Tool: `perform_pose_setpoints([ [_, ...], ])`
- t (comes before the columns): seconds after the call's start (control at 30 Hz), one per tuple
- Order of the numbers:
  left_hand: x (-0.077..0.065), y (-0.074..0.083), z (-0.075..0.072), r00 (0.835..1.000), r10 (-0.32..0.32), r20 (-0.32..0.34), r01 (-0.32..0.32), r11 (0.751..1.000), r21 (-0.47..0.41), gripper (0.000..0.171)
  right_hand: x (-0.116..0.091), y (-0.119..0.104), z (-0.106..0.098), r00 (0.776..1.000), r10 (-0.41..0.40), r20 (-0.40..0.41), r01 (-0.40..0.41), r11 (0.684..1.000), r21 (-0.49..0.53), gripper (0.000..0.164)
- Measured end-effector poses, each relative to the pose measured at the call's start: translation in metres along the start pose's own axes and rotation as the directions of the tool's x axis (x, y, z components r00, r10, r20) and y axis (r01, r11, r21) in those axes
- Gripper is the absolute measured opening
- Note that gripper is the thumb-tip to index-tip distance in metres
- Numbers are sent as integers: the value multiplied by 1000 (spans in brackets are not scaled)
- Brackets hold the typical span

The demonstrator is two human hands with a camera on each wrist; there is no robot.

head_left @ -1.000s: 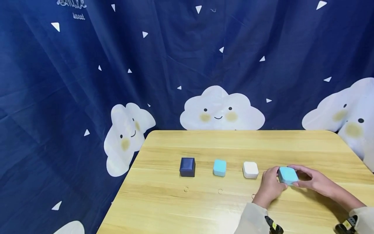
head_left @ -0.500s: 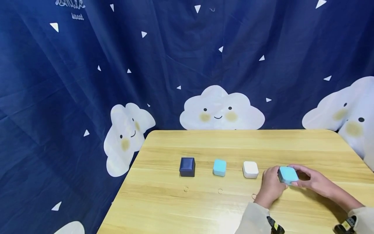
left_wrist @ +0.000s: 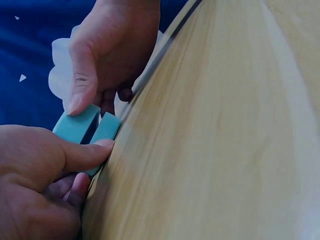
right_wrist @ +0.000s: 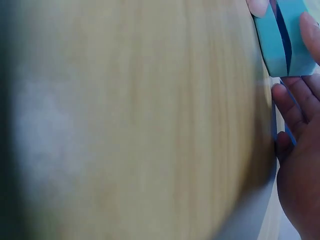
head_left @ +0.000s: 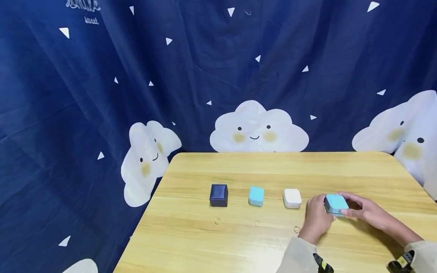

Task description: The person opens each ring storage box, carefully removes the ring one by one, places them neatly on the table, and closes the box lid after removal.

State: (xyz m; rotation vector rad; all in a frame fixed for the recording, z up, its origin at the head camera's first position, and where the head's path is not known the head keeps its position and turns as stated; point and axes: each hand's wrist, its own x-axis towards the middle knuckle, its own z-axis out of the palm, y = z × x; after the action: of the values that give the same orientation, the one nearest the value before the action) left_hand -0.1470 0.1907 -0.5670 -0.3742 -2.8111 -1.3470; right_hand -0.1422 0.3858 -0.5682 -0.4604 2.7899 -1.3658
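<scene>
A turquoise ring box (head_left: 336,203) stands at the right of the table, between both hands. My left hand (head_left: 317,219) pinches its lower part from the left; in the left wrist view the thumb lies on the base (left_wrist: 106,129). The fingers and thumb of my right hand (head_left: 368,213) grip the lid (left_wrist: 75,125). A dark wedge-shaped gap parts lid and base, clear in the right wrist view beside the right hand (right_wrist: 305,165). What is inside cannot be seen. A thin ring (head_left: 297,229) lies near my left wrist.
Left of the hands, a white box (head_left: 292,198), a light blue box (head_left: 256,196) and a navy box (head_left: 219,195) stand in a row, lids down. Two more thin rings (head_left: 257,223) (head_left: 217,221) lie in front of them on the wooden table (head_left: 191,246).
The turquoise box's lid has tilted up slightly from its base in my right hand's grip, and a gap now shows at the front. Both hands have stayed almost in place.
</scene>
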Motion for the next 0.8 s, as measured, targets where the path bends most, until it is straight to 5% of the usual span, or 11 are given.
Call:
perform_pose_setpoints([
  [0.4,-1,-2,0,1000,17,-13,-17,1000,9,63,2,-2,-3,999,15,31,-15,1000,20,52],
  [0.8,0,-2,2,999,47,-27,-46,998,54,64,7,-5,-6,989,126,74,-134,986,101,53],
])
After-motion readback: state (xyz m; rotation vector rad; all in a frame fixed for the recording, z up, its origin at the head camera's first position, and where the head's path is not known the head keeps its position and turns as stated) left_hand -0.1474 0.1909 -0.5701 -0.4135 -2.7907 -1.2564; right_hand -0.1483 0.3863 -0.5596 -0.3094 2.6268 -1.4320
